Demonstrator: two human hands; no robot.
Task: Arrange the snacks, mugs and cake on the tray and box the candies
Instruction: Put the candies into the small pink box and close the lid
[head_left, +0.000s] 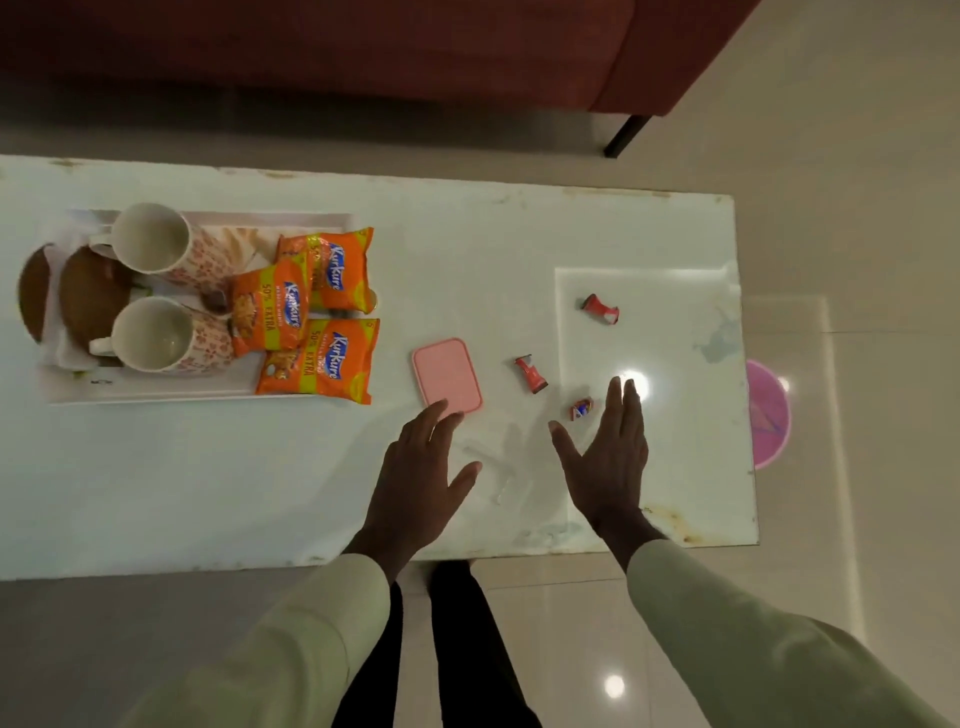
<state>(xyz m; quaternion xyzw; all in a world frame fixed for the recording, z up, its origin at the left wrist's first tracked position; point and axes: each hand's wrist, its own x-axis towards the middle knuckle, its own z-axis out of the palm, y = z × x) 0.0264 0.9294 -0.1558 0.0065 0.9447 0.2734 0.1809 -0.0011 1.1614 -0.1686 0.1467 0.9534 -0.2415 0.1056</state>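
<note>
A white tray (156, 389) at the left of the table carries two floral mugs (156, 239) (156, 335), brown cake pieces (91, 299) and three orange snack packets (322, 358). To the tray's right lies a pink box lid (447, 376). Three red-wrapped candies are loose on the table: one (531, 373) beside the lid, one (582, 408) next to my right hand, one (600, 309) farther back. My left hand (421, 478) is open, fingertips at the lid's near edge. My right hand (608, 457) is open and flat, holding nothing.
The white table (260, 493) has worn edges and a stain at the near right corner. A dark red sofa (363, 47) stands behind it. A pink round object (769, 415) sits on the floor past the right edge.
</note>
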